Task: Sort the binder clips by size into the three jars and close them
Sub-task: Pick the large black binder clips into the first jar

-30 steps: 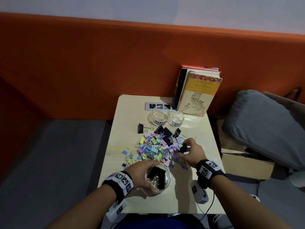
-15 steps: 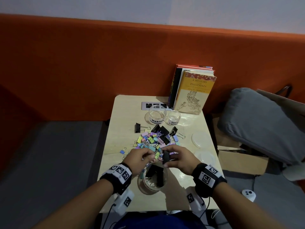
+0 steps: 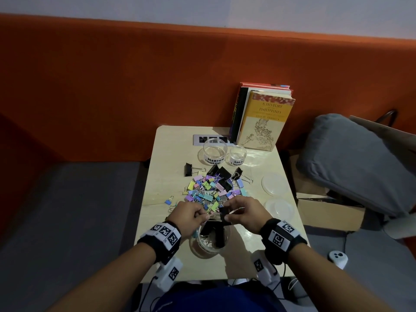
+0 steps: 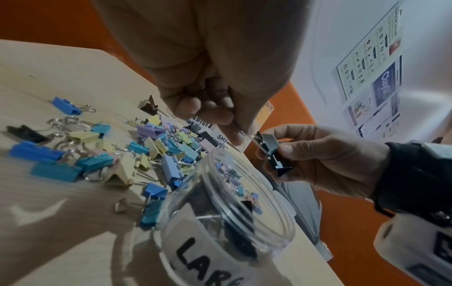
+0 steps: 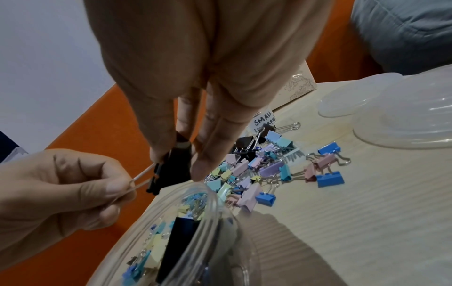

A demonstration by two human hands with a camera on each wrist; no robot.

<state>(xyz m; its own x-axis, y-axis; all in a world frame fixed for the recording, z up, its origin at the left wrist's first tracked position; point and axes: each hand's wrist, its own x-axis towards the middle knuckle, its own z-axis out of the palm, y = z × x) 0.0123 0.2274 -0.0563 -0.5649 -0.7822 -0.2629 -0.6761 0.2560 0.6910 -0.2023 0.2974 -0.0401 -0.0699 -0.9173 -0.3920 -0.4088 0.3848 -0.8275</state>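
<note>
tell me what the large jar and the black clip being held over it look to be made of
Large jar: looks like clear plastic, glossy; the clips inside show through the wall. Glass cannot be ruled out.

Black clip: body seems painted or coated sheet metal, matt black with folded edges; its wire handles, pinched by the left hand, look like bare shiny steel. The right hand grips the body.

Dim, soft-shadowed frames; wide-angle warping, near blur.

Office lounge: orange booth backrest (image 3: pixel 112 86), books (image 3: pixel 261 118), wall posters (image 4: pixel 374 77)
</note>
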